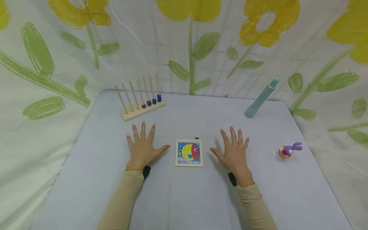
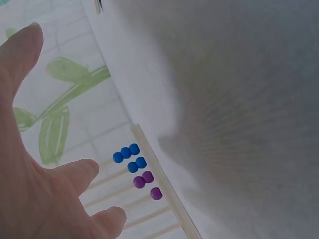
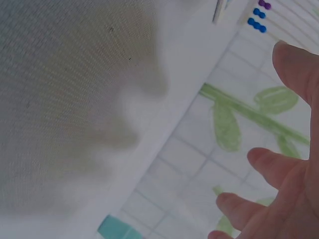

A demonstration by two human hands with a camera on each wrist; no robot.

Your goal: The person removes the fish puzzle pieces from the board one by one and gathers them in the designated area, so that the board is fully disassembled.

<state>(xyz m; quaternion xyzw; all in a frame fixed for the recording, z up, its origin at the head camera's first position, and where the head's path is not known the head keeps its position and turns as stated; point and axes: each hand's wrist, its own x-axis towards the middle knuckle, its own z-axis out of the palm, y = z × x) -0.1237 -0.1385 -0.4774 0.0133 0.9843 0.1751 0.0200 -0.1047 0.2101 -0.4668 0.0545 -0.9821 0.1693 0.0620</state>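
Between the two hands lies a small framed jigsaw puzzle (image 1: 188, 153) with a red and yellow fish picture. My left hand (image 1: 142, 151) is spread with its fingers straight, thumb pointing at the puzzle's left side and holding nothing. On the other side my right hand (image 1: 234, 155) is spread likewise, its thumb tip a little off the puzzle's right edge. Beyond the left fingertips stands a wooden bead rack (image 1: 143, 110) with upright rods and several purple and blue beads (image 2: 126, 153). A small dark piece (image 1: 196, 138) lies at the puzzle's top edge.
At the back right a teal tube-shaped object (image 1: 262, 97) stands on the white table (image 1: 195, 198). A purple rabbit-eared toy (image 1: 288, 150) with an orange ring lies near the right edge. A curtain with painted flowers (image 1: 138, 48) hangs behind the table.
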